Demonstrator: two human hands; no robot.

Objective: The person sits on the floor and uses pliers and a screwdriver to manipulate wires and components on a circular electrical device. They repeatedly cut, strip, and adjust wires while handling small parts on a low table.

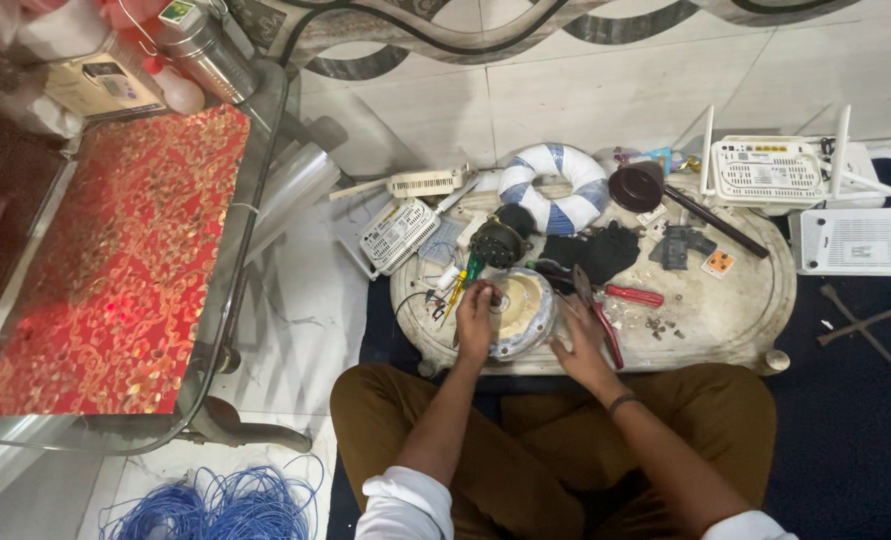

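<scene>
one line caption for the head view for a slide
Seated person's left hand and right hand on a round cream housing at a cluttered low table.

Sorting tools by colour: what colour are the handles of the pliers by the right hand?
Red, on the pliers, seen in the head view.

We sat cross-legged at low oval work board. Our left hand rested on round cream housing. Our right hand lay by red-handled pliers. Blue-white ring, white router sat farther back. Blue wire coil lay on floor.
</scene>
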